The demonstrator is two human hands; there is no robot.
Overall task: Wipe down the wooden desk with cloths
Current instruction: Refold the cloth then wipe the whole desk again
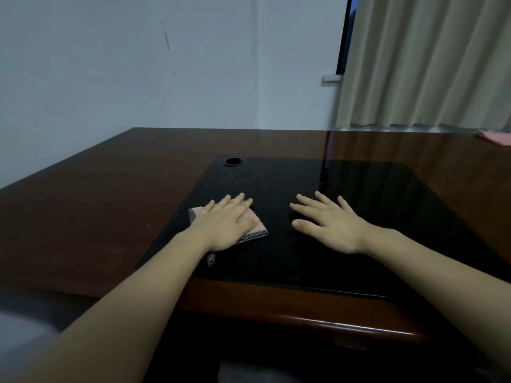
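Pressing flat on a pink cloth (pixel 255 220), the left hand (pixel 225 223) lies palm down with fingers straight and slightly spread; it pinches nothing. The cloth sits on the left part of the black inlay (pixel 359 217) set into the desk (pixel 96 203). A dark patterned border shows along the cloth's near edge, at its left corner and below the wrist. Most of the cloth is hidden under the palm.

The right hand (pixel 330 222) rests palm down directly on the inlay, fingers straight and spread, thumb pointing toward the left hand. It holds nothing and is apart from the cloth.

A round cable hole (pixel 233 162) sits at the inlay's far left corner. A second pink cloth (pixel 495 137) lies at the desk's far right edge, well apart from both hands and cut off by the frame. Behind the desk stands a white wall (pixel 138 64); a beige curtain (pixel 428 59) hangs at the right, its folds reflected in the glossy desk surface.
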